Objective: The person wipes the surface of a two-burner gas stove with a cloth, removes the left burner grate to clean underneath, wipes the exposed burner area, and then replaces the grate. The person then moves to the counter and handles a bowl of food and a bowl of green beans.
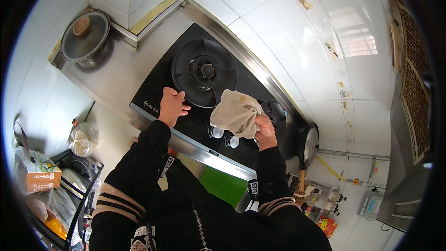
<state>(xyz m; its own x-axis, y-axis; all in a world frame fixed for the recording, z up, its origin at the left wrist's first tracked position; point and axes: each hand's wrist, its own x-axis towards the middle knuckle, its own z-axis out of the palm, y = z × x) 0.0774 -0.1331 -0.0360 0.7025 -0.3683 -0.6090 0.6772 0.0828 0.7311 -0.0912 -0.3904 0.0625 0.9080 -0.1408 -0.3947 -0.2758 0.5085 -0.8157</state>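
My right hand (266, 130) grips a folded beige cloth (235, 113) with a small brownish stain. The cloth hangs over the black gas cooktop (153, 90), between its two burners, and covers part of the surface. Near the front left rim of the large round burner grate (179, 54) is my left hand (172, 107), its fingers loosely bent and apart, with nothing seen in them. Whether its fingertips touch the grate is unclear. Two silver control knobs (216, 132) sit just below the cloth. The smaller right burner (275, 108) is partly hidden by my right hand.
A glass-lidded pot (85, 38) stands on the steel counter (139, 61) at the back left. Right of the cooktop is a lidded pan (308, 146). Tiled walls (268, 31) border the counter. A rack of bags (78, 209) stands lower left; the range hood (400, 167) overhangs at right.
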